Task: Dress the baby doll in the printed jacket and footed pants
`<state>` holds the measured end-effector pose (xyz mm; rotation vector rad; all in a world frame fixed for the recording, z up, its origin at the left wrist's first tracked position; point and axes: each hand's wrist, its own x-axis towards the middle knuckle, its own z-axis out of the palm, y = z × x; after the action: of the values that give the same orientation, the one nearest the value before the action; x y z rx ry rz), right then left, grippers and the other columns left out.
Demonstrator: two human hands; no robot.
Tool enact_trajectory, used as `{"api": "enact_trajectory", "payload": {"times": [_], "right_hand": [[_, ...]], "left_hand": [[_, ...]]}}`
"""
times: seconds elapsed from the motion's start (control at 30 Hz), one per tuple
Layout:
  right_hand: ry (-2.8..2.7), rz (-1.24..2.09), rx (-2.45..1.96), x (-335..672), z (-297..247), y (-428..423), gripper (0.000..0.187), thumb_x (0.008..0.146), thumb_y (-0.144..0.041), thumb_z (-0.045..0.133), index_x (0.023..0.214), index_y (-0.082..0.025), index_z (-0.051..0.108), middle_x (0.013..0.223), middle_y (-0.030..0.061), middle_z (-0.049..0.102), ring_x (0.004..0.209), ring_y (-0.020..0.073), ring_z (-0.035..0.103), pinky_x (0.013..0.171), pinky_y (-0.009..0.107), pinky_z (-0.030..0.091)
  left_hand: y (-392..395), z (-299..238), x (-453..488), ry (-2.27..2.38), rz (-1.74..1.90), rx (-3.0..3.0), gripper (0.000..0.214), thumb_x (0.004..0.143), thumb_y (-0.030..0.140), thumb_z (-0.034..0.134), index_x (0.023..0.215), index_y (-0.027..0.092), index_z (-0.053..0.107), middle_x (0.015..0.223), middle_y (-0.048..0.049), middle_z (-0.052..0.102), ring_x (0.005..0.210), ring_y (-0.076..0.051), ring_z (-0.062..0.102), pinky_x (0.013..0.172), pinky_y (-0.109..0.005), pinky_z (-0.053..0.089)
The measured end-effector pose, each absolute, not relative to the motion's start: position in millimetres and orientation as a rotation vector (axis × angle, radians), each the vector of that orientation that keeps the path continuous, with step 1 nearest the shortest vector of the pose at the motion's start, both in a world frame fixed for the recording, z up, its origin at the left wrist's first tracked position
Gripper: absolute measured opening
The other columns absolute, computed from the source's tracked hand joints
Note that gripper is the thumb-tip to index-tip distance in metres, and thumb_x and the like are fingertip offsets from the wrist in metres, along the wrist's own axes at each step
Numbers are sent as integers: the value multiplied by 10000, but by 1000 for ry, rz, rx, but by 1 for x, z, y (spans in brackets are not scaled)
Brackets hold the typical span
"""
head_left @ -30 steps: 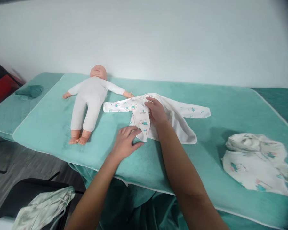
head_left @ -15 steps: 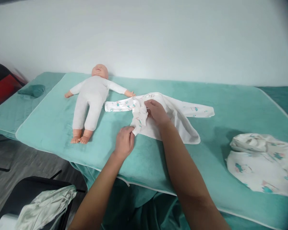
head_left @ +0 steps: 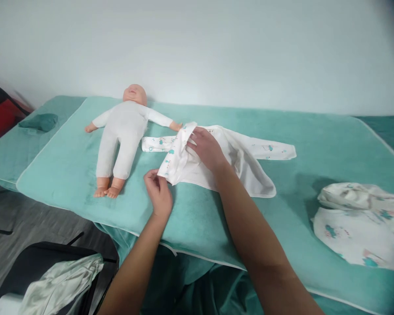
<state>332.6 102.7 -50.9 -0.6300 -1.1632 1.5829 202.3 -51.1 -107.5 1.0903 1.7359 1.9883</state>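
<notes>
Our left hand [head_left: 159,192] has a narrow grip, thumb and fingers pinching the lower corner of the front flap [head_left: 180,148] of a printed infant jacket [head_left: 197,173]. Our right hand [head_left: 206,148] touches the flap higher up, fingers slightly spread; we cannot tell whether that grip closes on cloth. The jacket lies mid-table, its collar towards the far edge of the table [head_left: 68,166] and its hem towards the near edge. Its long axis, sleeve to sleeve, runs roughly along the far edge. We see a neck label [head_left: 211,131], its marks too small to read. Left of the jacket a baby doll [head_left: 129,122] lies face up, head by the far edge. Towards the near right corner sits a bunched printed garment [head_left: 361,232].
</notes>
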Motion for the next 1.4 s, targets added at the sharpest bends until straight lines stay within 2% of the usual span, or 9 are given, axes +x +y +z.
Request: {"api": "enact_trajectory", "payload": {"times": [0.1, 0.2, 0.47, 0.63, 0.77, 0.93, 1.07, 1.2, 1.4], "right_hand": [[-1333, 1582, -618, 329, -62, 107, 577, 718, -389, 860, 1251, -326, 649, 1551, 2, 542, 1518, 257, 403, 1243, 444, 367], [-1493, 1565, -613, 329, -70, 108, 690, 780, -424, 818, 1417, -338, 568, 1659, -10, 400, 1586, 255, 270, 1287, 470, 285], [-1736, 1286, -731, 327, -74, 114, 890, 873, -492, 686, 1629, -342, 242, 1758, -4, 101, 1616, 248, 164, 1283, 498, 270], [-1991, 683, -1163, 327, -89, 119, 663, 938, -315, 530, 1574, -191, 386, 1707, 122, 280, 1597, 294, 220, 1304, 554, 201], [-2022, 438, -1242, 332, -96, 120, 562, 932, -186, 439, 1492, -170, 492, 1607, 136, 456, 1514, 301, 385, 1255, 548, 320], [-1984, 314, -1368, 334, -97, 121, 432, 912, -142, 441, 1298, -136, 636, 1363, 180, 649, 1312, 346, 552, 1152, 558, 408], [-2125, 291, -1359, 332, -90, 132, 344, 959, -175, 422, 1201, -124, 661, 1332, 199, 651, 1277, 349, 542, 1133, 545, 394], [-2298, 327, -1282, 330, -82, 150, 308, 976, -192, 435, 1207, -128, 628, 1344, 204, 645, 1301, 339, 521, 1132, 528, 378], [-2290, 310, -1248, 330, -81, 158, 329, 1007, -244, 410, 1254, -150, 607, 1401, 186, 631, 1364, 358, 493, 1181, 601, 288]], "left_hand": [[-48, -103, 201, 1807, 1961, 1065, 246, 929, 169, 547, 1166, 216, 504, 1058, -43, 541, 926, -149, 565, 835, -286, 484], [-47, -101, 200, 1860, 1952, 1191, 347, 866, 75, 525, 1182, 219, 503, 1098, -53, 512, 999, -166, 542, 894, -311, 465], [-49, -98, 198, 1976, 1973, 1429, 311, 841, 14, 480, 1071, 209, 556, 1041, -49, 510, 1000, -188, 519, 919, -342, 448], [-50, -94, 198, 1955, 1864, 1560, 346, 753, -32, 460, 964, 205, 599, 1057, -62, 522, 1067, -214, 534, 956, -373, 447], [-48, -94, 198, 1945, 1843, 1594, 334, 744, -24, 491, 955, 210, 601, 1070, -64, 563, 1079, -227, 546, 972, -402, 433], [-53, -93, 200, 1972, 1849, 1817, 269, 832, -10, 496, 940, 210, 606, 1079, -81, 607, 1058, -232, 554, 958, -427, 422], [-58, -92, 203, 1713, 1819, 2302, 231, 865, 14, 509, 894, 220, 611, 993, -68, 670, 968, -226, 590, 868, -411, 423], [-52, -91, 207, 1434, 1411, 2582, 243, 879, 40, 495, 948, 214, 650, 912, -57, 700, 867, -206, 606, 767, -367, 432], [-45, -90, 213, 1822, 1059, 2455, 355, 817, 41, 571, 1111, 209, 678, 1090, -88, 729, 1020, -277, 628, 859, -445, 418]]}}
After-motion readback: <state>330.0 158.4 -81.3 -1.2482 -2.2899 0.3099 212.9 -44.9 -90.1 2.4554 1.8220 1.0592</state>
